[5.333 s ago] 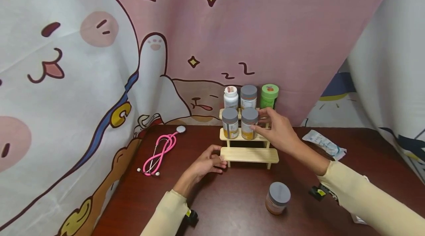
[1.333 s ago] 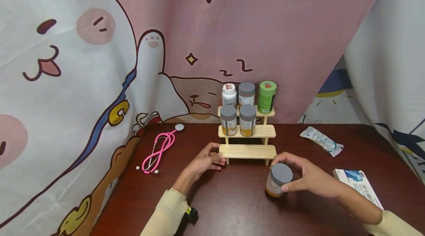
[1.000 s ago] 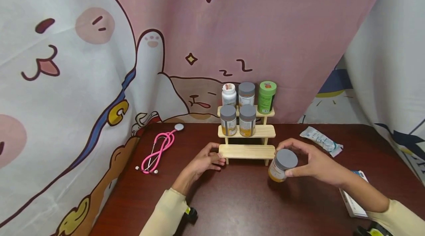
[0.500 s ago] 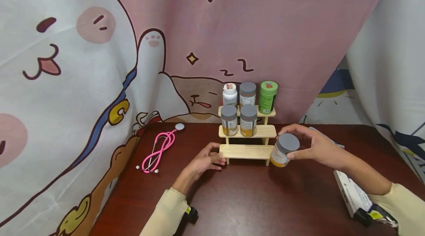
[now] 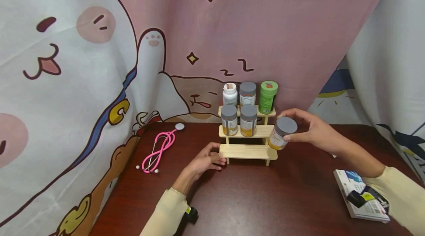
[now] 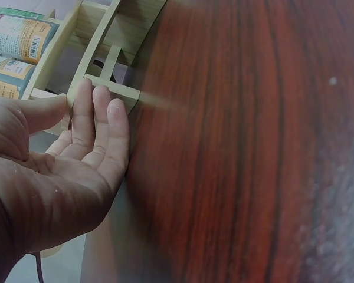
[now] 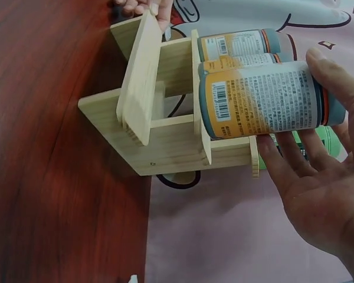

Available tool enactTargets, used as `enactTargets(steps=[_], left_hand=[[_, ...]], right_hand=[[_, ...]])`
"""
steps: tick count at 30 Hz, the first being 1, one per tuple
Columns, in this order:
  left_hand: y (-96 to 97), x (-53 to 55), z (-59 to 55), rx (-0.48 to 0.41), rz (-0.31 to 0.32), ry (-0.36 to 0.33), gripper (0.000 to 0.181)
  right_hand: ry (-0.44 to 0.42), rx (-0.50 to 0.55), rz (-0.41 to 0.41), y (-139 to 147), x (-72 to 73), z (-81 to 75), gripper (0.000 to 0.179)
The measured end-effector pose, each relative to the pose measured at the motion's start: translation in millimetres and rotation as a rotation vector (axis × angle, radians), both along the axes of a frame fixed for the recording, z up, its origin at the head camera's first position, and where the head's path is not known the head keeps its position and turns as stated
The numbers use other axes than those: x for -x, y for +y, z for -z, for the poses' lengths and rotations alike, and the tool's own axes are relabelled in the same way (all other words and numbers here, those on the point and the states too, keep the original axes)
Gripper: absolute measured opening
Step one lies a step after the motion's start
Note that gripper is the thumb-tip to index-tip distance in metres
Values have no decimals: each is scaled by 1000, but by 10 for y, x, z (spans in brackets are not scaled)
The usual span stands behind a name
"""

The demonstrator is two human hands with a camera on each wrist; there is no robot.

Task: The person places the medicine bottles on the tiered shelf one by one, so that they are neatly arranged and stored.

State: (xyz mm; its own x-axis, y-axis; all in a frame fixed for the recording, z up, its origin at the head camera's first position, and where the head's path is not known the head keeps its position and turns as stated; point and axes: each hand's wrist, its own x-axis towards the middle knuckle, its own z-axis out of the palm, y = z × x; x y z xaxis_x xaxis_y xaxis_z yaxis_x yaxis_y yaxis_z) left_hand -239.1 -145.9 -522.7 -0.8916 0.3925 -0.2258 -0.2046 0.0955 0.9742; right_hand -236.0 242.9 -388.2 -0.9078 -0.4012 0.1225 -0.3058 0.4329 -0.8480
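Observation:
A three-step wooden display stand (image 5: 249,151) stands at the back of the table. My right hand (image 5: 319,132) grips a grey-lidded pill jar (image 5: 279,138) near the lid and holds it tilted, off the table, at the right end of the middle step. In the right wrist view this jar (image 7: 262,99) overlaps the jars behind it. My left hand (image 5: 205,160) pinches the left end of the lowest step, thumb and fingers (image 6: 82,115) at the board's end. Two similar jars (image 5: 229,120) occupy the middle step. On top stand a white bottle (image 5: 230,96), another grey-lidded jar (image 5: 247,95) and a green one (image 5: 267,97).
A pink stethoscope (image 5: 161,151) lies left of the stand. At the right, a white printed box (image 5: 360,202) lies partly under the right wrist camera. The white packet behind the right forearm is mostly hidden. A printed curtain (image 5: 282,25) hangs behind the table.
My right hand moved from the middle step down to the jar on the table, took hold of it, then raised it back to the middle step's right end. The left hand stayed on the stand.

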Motion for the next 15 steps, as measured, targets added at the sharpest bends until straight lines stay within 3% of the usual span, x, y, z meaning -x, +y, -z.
enactTargets(steps=[9, 15], left_hand=[[6, 2, 8, 0, -5, -7, 41], [5, 5, 17, 1, -6, -9, 41]], right_hand=[[149, 1, 81, -80, 105, 60, 65], [242, 94, 131, -147, 148, 143, 64]])
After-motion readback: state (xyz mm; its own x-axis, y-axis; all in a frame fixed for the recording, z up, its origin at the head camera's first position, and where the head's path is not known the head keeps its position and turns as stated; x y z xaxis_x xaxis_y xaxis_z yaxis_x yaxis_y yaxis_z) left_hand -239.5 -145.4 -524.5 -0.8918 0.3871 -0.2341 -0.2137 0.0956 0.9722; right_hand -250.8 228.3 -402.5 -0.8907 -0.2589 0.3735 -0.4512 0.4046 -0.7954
